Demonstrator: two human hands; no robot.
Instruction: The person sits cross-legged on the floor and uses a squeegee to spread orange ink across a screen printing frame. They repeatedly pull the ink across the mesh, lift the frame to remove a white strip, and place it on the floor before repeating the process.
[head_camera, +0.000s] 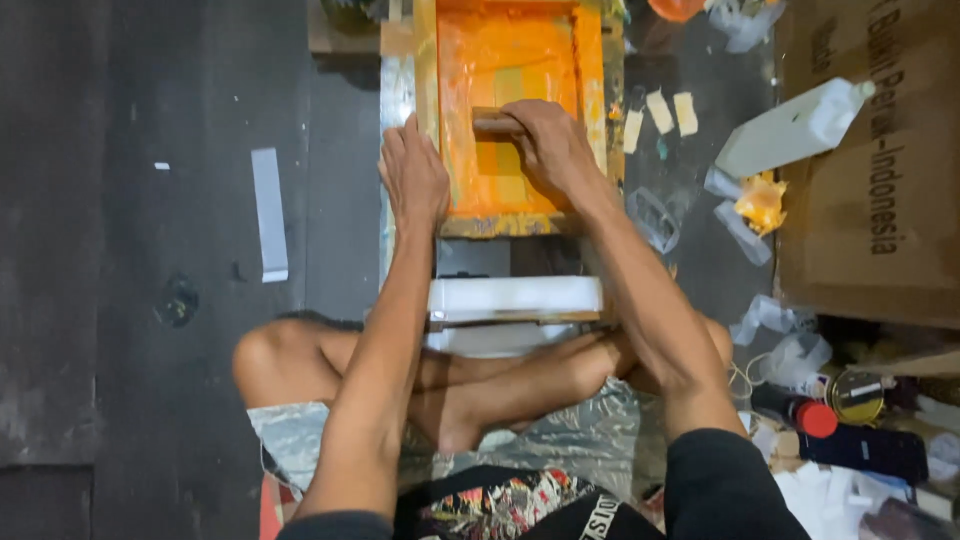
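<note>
Squeegee handle (497, 123) gripped by right-hand fingers (545, 135) over orange-inked screen frame (505, 120); left hand (412, 175) flat on frame, dark floor (120, 250).

A dark floor (150, 300) fills the nine o'clock side, with a pale strip of tape (269, 212) lying flat on it and a small white scrap (161, 166) above that. At three o'clock a brown cardboard box (880, 200) lies open, and a white plastic bottle (795, 128) rests tilted against its edge. Just below the bottle sits a crumpled orange-stained wrapper (762, 203). Three small pale tabs (660, 113) lie in a row near one o'clock. Toward four o'clock stand a round gold tin lid (857, 396) and a red bottle cap (816, 419), close together among clear plastic scraps (790, 350).
</note>
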